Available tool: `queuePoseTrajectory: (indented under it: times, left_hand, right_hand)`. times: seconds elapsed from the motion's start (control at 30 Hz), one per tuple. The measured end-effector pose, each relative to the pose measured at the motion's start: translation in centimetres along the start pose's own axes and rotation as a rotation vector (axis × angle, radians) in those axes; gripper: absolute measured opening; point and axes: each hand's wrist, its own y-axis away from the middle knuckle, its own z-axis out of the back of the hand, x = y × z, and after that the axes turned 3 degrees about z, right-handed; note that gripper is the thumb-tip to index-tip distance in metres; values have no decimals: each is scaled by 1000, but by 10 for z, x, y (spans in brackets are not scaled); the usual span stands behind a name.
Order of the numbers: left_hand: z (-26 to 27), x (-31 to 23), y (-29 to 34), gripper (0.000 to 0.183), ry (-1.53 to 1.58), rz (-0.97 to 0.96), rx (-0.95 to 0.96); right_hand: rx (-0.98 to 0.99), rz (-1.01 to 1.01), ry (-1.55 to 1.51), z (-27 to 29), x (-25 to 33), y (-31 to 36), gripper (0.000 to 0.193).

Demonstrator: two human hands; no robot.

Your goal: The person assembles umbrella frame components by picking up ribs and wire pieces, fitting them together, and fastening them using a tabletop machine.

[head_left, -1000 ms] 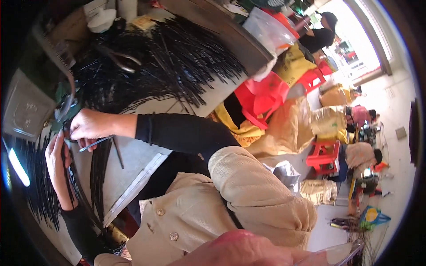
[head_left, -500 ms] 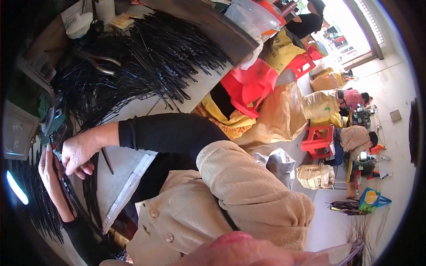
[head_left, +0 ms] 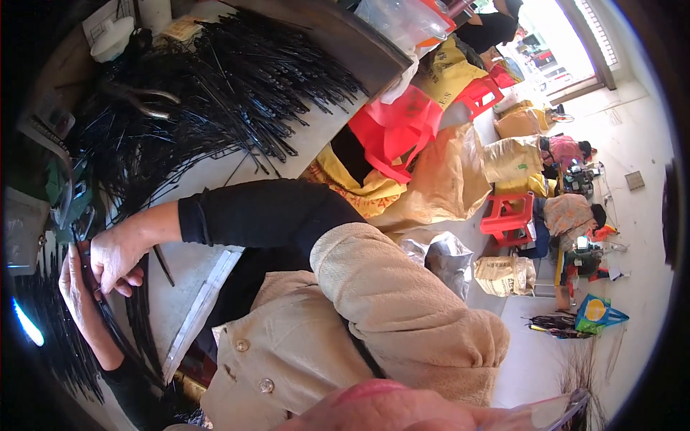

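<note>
Here, both hands meet at the left end of the counter (head_left: 310,147), close to a green machine (head_left: 70,188). The black strands (head_left: 106,310) being worked on run between the hands and down along the inside of the left forearm. The left hand (head_left: 75,284) is stretched out, its fingers toward the machine and the strands against its palm; whether it grips them cannot be told. The right hand (head_left: 117,257), palm down, has its fingers curled in and pinches the same strands. A second bundle (head_left: 141,309) lies just right of these, and a row of loose strands (head_left: 57,337) lies beyond the left hand. Farther up the counter is a large dark pile (head_left: 266,75) of strands, with plier-like metal handles (head_left: 153,112) resting on it and a white bowl (head_left: 112,39) near its upper left. A red bag (head_left: 399,129) stands beyond the counter's edge.
</note>
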Motion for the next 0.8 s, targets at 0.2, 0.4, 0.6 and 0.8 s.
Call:
queuePoseTrajectory:
  times: [0.2, 0.4, 0.6, 0.8]
  left_hand:
    - [-10, -5, 9, 32, -147, -41, -12]
    - [-1, -13, 8, 25, -120, 8, 228]
    - [6, -9, 7, 21, -34, 71, 247]
    - [12, -4, 3, 18, -70, 63, 196]
  right_hand:
    - [-70, 48, 3, 11, -1, 3, 19]
    - [-189, 56, 64, 23, -3, 12, 22]
    - [-213, 87, 104, 26, 0, 10, 23]
    - [-223, 79, 50, 25, -1, 10, 22]
